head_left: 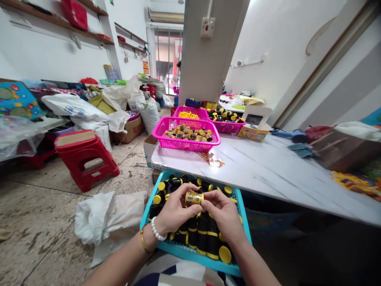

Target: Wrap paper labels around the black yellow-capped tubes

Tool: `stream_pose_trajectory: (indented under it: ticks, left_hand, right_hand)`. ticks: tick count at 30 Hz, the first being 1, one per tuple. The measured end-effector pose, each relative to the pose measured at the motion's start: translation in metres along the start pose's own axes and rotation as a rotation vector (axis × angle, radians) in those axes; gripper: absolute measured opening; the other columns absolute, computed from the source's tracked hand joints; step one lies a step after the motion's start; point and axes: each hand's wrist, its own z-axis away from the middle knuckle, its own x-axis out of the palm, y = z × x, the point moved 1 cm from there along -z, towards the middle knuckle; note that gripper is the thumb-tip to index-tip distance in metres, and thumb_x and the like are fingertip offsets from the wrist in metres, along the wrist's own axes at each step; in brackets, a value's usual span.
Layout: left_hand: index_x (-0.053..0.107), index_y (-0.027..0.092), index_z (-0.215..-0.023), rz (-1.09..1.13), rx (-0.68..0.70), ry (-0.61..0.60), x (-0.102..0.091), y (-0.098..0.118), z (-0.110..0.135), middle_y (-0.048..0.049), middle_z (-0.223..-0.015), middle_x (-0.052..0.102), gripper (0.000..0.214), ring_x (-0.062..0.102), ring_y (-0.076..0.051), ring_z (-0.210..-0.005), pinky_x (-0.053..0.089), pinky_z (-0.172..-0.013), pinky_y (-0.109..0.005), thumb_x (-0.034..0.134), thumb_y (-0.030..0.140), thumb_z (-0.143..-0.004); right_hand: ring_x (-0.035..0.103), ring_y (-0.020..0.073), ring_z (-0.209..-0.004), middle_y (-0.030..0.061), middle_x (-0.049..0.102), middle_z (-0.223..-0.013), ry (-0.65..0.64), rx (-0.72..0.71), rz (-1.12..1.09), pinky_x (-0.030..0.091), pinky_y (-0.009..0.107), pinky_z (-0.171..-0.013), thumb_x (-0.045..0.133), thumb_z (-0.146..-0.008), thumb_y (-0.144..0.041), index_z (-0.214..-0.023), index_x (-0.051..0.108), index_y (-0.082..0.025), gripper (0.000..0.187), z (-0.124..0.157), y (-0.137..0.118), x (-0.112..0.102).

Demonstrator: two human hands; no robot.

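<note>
The left hand point(178, 208) and the right hand point(222, 210) are gripping a small barcoded cylinder point(193, 198) by its ends, above the turquoise basket point(196, 260). Probably it is feeling light, stiff, slightly slippery; gentle pinching at both ends should be sufficing.

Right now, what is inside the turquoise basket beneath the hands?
Black cylinders with yellow ends crowd the turquoise basket. The left hand and right hand, holding a labelled cylinder, block some from view; anything beneath the top layer is covered.
</note>
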Motion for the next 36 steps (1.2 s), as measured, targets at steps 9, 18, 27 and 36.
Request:
stream_pose_trajectory:
  ticks: [9,18,27,36]
  left_hand:
    - [0.055,0.014,-0.080,0.269,-0.313,-0.072,-0.003,-0.013,0.002,-0.0032,-0.062,0.062,0.038,0.049,-0.006,-0.041,0.033,-0.038,-0.016,0.061,0.052,-0.082]
    - [0.056,0.015,-0.091,0.327,-0.334,-0.060,0.005,-0.024,0.009,0.0032,-0.054,0.057,0.039,0.042,-0.004,-0.033,0.025,-0.032,-0.014,0.064,0.052,-0.080]
    - [0.056,0.013,-0.087,0.553,-0.369,-0.116,0.010,-0.025,0.003,-0.0023,-0.062,0.062,0.030,0.054,-0.007,-0.045,0.041,-0.040,-0.014,0.068,0.039,-0.080]
    - [0.060,0.012,-0.094,0.536,-0.368,-0.094,0.009,-0.030,0.002,0.0016,-0.059,0.058,0.034,0.049,-0.006,-0.038,0.039,-0.033,-0.014,0.069,0.041,-0.079]
  right_hand:
    - [0.062,0.0140,-0.066,0.0028,0.060,-0.094,-0.252,-0.006,-0.153,0.056,0.028,-0.054,0.075,-0.075,-0.036,-0.086,0.074,-0.022,0.018,0.000,0.008,-0.007]
    - [0.063,0.0109,-0.051,-0.0009,0.057,-0.082,-0.216,-0.077,-0.140,0.057,0.026,-0.045,0.069,-0.082,-0.029,-0.089,0.066,-0.022,0.010,0.011,0.008,-0.004]
    - [0.063,0.0090,-0.048,-0.0016,0.053,-0.089,-0.249,-0.045,-0.293,0.052,0.020,-0.034,0.071,-0.080,-0.028,-0.095,0.066,-0.026,0.015,0.007,0.013,-0.010]
    - [0.061,0.0055,-0.047,-0.0013,0.049,-0.090,-0.225,-0.192,-0.067,0.050,0.018,-0.037,0.067,-0.083,-0.021,-0.089,0.071,-0.025,0.008,0.013,0.010,-0.013]
